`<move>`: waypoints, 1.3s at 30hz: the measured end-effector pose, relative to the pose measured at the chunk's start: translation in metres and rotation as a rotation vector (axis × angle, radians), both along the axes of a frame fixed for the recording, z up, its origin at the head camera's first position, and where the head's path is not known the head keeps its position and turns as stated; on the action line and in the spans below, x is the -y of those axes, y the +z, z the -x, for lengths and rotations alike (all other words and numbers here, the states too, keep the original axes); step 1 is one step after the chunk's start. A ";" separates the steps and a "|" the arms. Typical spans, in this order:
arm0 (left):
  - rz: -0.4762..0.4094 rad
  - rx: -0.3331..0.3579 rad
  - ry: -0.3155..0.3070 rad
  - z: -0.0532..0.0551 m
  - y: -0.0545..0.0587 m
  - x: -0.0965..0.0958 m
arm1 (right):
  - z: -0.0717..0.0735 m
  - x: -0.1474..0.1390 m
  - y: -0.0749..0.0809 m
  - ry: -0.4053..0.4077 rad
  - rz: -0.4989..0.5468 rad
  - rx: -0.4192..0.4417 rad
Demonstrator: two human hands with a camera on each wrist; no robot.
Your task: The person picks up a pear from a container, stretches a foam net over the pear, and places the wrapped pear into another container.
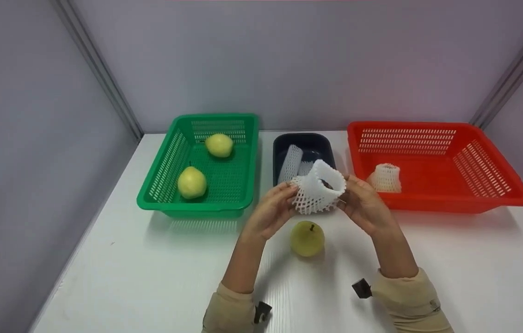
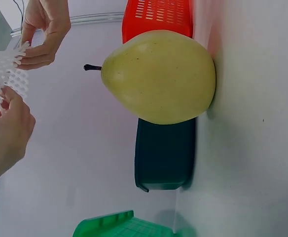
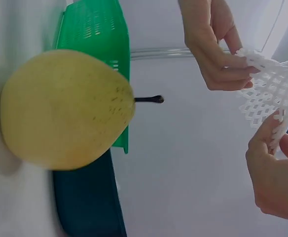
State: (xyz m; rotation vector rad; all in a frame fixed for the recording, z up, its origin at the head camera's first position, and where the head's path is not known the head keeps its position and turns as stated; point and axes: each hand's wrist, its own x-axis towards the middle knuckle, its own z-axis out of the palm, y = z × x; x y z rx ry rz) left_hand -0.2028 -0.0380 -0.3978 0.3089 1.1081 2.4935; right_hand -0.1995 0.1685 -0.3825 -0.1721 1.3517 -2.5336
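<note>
Both hands hold a white foam net sleeve [image 1: 314, 193] up over the near edge of the dark tray, its folded-back rim spread into an opening. The left hand [image 1: 271, 210] pinches its left side, and the right hand [image 1: 366, 206] pinches the right side. Below them a yellow-green pear [image 1: 307, 238] stands upright on the table with its stem up. In the left wrist view the pear [image 2: 159, 76] is large and near, with the sleeve [image 2: 6, 74] between the fingertips at the left. The right wrist view shows the sleeve [image 3: 270, 91] gripped by both hands.
A green basket [image 1: 196, 206] at the left holds two pears [image 1: 192, 182]. The dark tray [image 1: 305, 135] behind the hands contains more foam sleeves [image 1: 291, 163]. At the right, a red basket [image 1: 455, 202] holds a sleeved pear [image 1: 387, 178]. Walls enclose the table's back and sides.
</note>
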 end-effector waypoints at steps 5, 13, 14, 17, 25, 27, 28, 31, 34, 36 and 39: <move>0.148 -0.011 0.069 0.001 -0.004 -0.004 | 0.003 -0.004 -0.008 -0.003 -0.187 -0.077; 0.337 -0.002 0.046 0.009 -0.017 -0.002 | 0.013 -0.008 -0.022 0.029 -0.405 -0.067; 0.357 0.003 0.041 0.010 -0.018 -0.002 | 0.014 -0.009 -0.023 0.035 -0.424 -0.067; 0.433 0.009 0.018 0.013 -0.020 0.001 | 0.015 -0.010 -0.029 0.053 -0.489 -0.067; 0.670 0.043 -0.042 0.018 -0.035 0.006 | 0.019 -0.010 -0.050 0.156 -0.637 -0.071; 0.707 0.047 -0.052 0.018 -0.039 0.008 | 0.019 -0.010 -0.055 0.170 -0.680 -0.066; 0.719 0.045 -0.056 0.017 -0.041 0.009 | 0.019 -0.009 -0.057 0.179 -0.699 -0.066; 0.748 0.037 -0.069 0.016 -0.047 0.012 | 0.019 -0.008 -0.061 0.205 -0.760 -0.072; 0.765 0.015 -0.088 0.015 -0.050 0.013 | 0.019 -0.007 -0.063 0.224 -0.822 -0.080; 0.792 -0.015 -0.096 0.015 -0.052 0.013 | 0.019 -0.008 -0.064 0.232 -0.852 -0.087; 0.900 -0.089 -0.093 0.016 -0.052 0.013 | 0.020 -0.008 -0.065 0.241 -0.880 -0.109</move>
